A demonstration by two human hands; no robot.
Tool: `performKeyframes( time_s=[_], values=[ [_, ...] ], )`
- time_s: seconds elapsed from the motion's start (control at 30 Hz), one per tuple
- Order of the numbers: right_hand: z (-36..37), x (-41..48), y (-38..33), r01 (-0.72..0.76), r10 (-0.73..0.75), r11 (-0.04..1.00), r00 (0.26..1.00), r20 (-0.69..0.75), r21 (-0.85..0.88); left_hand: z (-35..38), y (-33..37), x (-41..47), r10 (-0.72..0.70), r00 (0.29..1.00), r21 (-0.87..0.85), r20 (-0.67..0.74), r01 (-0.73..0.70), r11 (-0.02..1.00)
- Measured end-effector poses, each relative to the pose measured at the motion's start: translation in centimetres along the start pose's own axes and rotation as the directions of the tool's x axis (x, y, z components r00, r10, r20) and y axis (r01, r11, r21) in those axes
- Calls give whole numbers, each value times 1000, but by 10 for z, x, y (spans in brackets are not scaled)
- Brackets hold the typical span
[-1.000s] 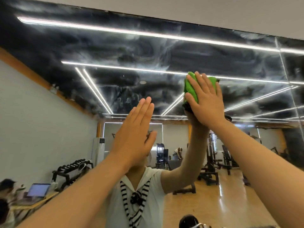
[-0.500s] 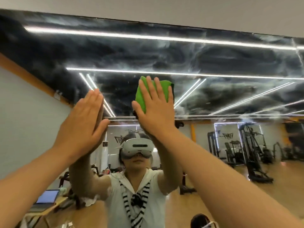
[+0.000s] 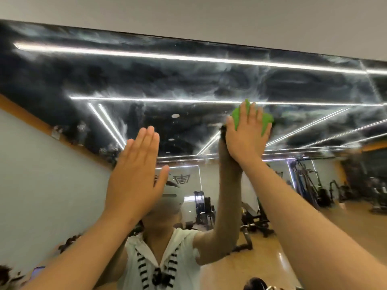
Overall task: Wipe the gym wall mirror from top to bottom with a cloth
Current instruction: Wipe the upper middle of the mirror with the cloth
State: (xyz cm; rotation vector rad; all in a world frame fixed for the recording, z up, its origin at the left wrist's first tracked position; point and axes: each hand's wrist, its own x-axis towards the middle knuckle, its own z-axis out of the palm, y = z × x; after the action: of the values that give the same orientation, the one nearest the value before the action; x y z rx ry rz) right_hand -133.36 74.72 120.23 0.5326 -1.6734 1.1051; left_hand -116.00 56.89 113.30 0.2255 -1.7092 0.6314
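Our right hand (image 3: 245,141) presses the soft green cloth (image 3: 266,122) flat on the big shiny wall mirror (image 3: 188,80), high up, fingers (image 3: 244,114) straight. Our flat left hand (image 3: 134,176) holds nothing, lower down. Most glass lies below the cloth.

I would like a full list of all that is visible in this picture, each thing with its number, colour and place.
wall mirror: one, dark reflection with pale smears, fills most of the view
cloth: one, green, high on the mirror, under the right hand
wall strip: one, pale grey, above the mirror's top edge
light strips: several, white, reflected in the upper mirror
gym machines: several, dark, reflected at lower right
headset: one, white, on the reflected person
right hand: one, fingers straight, pressing the cloth to the glass
left hand: one, fingers straight, raised left of the cloth, holding nothing
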Motion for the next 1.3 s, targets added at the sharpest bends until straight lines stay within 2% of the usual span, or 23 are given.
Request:
performKeyframes(
  time_s=[0.1,0.17,0.37,0.43,0.57,0.67,0.73,0.87,0.97,1.03,1.1,1.2,1.3],
  values=[
    [22,-28,-62,199,-199,980,979,-33,-5,2,-1,1,17,1000,13,-17,-16,1000],
    [27,-34,-80,280,-280,960,960,-16,-20,2,-2,2,21,999,16,-27,-21,1000],
    [11,-20,-35,573,-566,816,818,104,-72,1,-3,2,16,1000,12,-20,-16,1000],
    [3,-10,-11,552,-542,829,833,115,-89,0,-2,2,9,1000,5,-14,-9,1000],
    [-3,2,17,369,-366,927,929,59,-65,-2,-1,1,-3,1000,-19,-10,2,1000],
    [6,-7,-15,171,-171,985,985,4,-10,-2,0,2,-2,1000,-28,-19,2,1000],
    [15,-19,-47,193,-193,981,981,-9,-8,-2,-1,2,-5,1000,-25,-23,4,1000],
    [24,-35,-79,505,-505,863,863,30,-5,-3,0,3,-9,1000,-25,-24,9,1000],
    [20,-31,-56,694,-692,719,719,73,-18,-4,1,3,-14,1000,-26,-14,14,1000],
    [15,-22,-27,765,-759,643,641,116,-22,-5,1,2,-24,1000,-25,-7,23,999],
    [9,-8,6,754,-745,654,656,120,-60,-5,1,2,-24,1000,-31,0,24,999],
    [-3,3,36,660,-654,746,751,90,-85,-5,1,2,-23,1000,-26,1,23,999],
    [-6,-2,26,528,-527,850,849,39,5,-7,-1,4,-9,1000,-48,13,10,999]
  ],
)
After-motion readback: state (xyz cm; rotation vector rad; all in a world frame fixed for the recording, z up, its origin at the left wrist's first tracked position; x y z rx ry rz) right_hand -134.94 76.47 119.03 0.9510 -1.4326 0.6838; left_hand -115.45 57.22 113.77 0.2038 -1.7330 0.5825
